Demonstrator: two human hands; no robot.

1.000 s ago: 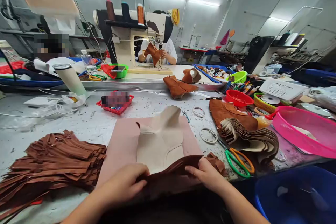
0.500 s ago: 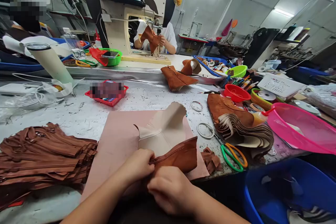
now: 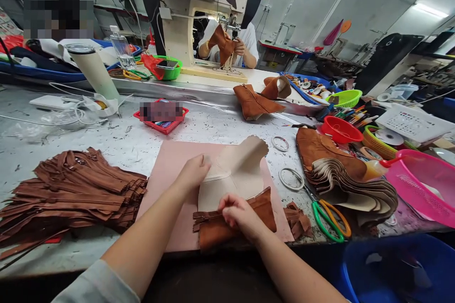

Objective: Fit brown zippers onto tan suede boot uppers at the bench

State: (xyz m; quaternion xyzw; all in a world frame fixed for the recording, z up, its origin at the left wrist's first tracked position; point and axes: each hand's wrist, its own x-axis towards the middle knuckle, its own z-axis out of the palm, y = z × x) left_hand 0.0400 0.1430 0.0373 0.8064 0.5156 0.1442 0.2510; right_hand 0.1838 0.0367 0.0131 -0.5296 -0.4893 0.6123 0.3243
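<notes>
- Leather piece (image 3: 234, 184) lay on the pink mat (image 3: 170, 161) at the bench's (image 3: 122, 135) near edge, cream backing up, its near brown part folded over.
- A narrow brown strip (image 3: 206, 216) lay along that folded part, its end jutting out on the left; whether it was fixed there could not be told.
- Progress, as judged: strip and piece had been brought together, but this one looked unfinished. A pile of brown strips (image 3: 83, 184), just beside the mat's left edge, and a stack of panels (image 3: 350, 184) on the right suggested much was left.
- Left hand (image 3: 194, 170): forearm reached diagonally forward, fingertips at the far left edge of the backing. Pinching or merely resting: could not tell.
- Right hand (image 3: 239, 213): over the folded part, fingers curled inward, forearm slanting in from lower right. No object showed in it; contact below was hidden.
- Scissors (image 3: 318, 203) lay near the stack, untouched.
</notes>
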